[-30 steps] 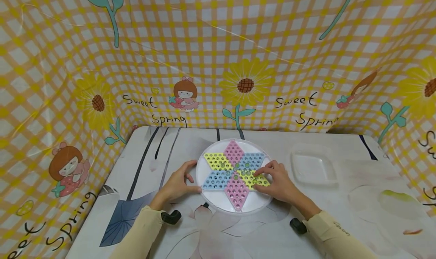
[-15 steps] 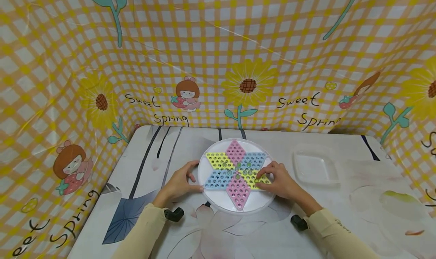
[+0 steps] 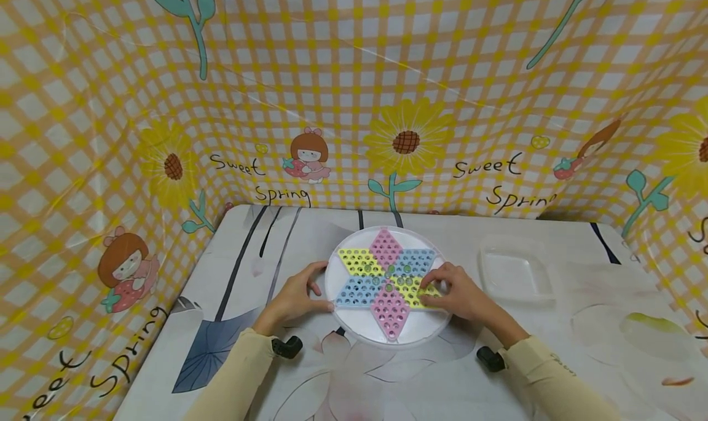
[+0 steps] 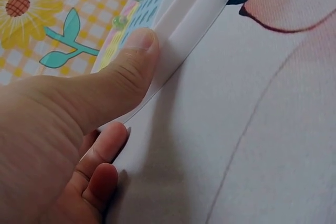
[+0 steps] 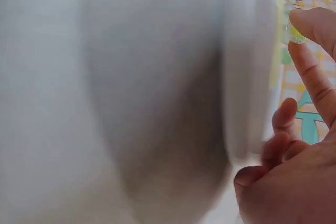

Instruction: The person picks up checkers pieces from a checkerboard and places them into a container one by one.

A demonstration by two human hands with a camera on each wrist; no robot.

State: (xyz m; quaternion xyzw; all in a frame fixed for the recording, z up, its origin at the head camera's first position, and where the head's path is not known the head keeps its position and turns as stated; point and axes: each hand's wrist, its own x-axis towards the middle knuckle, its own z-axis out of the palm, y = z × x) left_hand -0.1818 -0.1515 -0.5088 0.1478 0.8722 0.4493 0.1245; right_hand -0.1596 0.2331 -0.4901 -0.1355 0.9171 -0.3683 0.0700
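Note:
A round white Chinese checkers board (image 3: 356, 324) with a pink, yellow and blue star lies on the table. Several clear green marbles (image 3: 389, 287) sit around the star's middle. My left hand (image 3: 295, 297) holds the board's left edge. In the left wrist view its thumb (image 4: 123, 69) presses on the rim, while two fingers curl below near the tabletop. Over the right yellow point is my right hand (image 3: 458, 294). Thumb and forefinger pinch a clear green marble (image 5: 297, 34), seen in the right wrist view, with the other fingers curled beside the rim.
A clear square plastic container (image 3: 520, 296) stands right of the board. The table (image 3: 354, 384) has a flower-printed cover. Behind and at both sides hangs a yellow checked curtain (image 3: 343, 58). Each wrist wears a black camera (image 3: 287, 347).
The head view has shifted slightly, so everything appears a little further right. My right hand stays over the yellow point with its thumb and forefinger together. My left hand keeps its place on the rim.

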